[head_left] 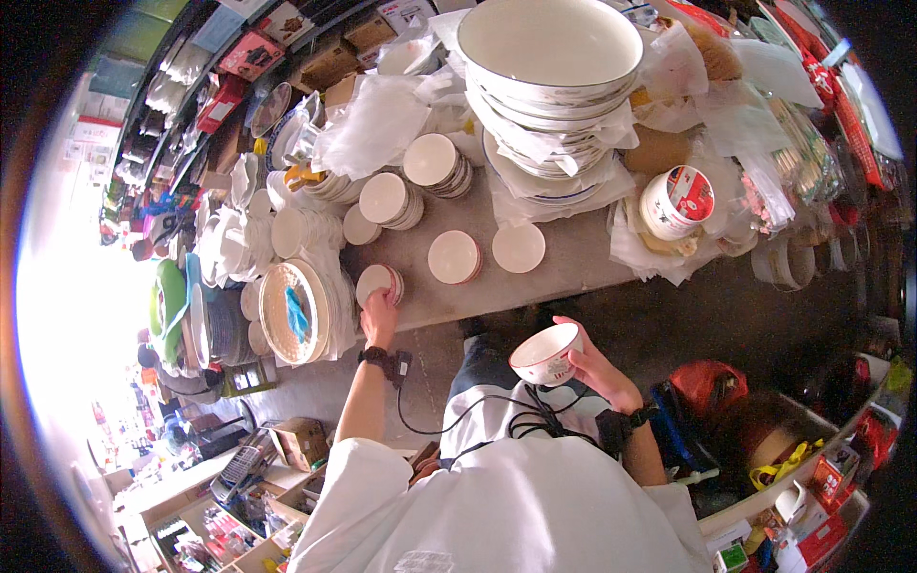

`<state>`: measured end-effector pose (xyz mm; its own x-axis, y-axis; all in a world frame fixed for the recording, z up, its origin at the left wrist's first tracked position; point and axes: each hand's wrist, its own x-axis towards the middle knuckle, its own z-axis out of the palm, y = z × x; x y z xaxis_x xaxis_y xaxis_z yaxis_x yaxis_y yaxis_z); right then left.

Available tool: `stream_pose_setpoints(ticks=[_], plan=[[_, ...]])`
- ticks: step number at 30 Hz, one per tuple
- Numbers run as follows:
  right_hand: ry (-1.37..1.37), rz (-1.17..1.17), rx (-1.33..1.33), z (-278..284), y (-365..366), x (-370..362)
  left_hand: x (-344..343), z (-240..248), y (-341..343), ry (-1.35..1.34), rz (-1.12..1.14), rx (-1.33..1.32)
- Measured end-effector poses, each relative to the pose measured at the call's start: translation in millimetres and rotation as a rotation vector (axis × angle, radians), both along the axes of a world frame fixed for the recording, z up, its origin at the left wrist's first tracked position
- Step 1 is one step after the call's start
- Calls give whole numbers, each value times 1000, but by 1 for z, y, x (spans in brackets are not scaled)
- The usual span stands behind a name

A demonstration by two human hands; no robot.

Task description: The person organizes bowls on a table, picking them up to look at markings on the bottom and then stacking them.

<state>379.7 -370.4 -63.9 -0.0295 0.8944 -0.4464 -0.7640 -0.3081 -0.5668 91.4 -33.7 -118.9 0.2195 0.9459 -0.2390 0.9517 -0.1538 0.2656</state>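
My right hand (604, 371) holds a white bowl (546, 355) with a red rim and a printed pattern on its side. It hangs in front of me, off the table's edge, with my thumb and fingers on its right side. At the table's near edge, my left hand (378, 317) has its fingers closed at the near side of a short stack of small red-edged dishes (378, 281). Whether it grips one or several is hidden. Just right of this stack stand another red-edged stack (455, 256) and a plain white dish (519, 248).
Tall stacked bowls (549, 43) rise at the back of the table (573, 272). Round stacks (384, 198) stand mid-table, and a woven tray (277, 310) with a blue item leans at left. A red-and-white tub (676, 202) sits at right. Cables cross my lap.
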Motion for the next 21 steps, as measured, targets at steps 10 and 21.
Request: stream_pose_setpoints(ticks=[10,21], plan=[[28,-51,-1,-23,-12,2,-18,-23,9,-86,97,137],[39,-54,21,-21,-10,11,20,57,-12,-649,138,171]])
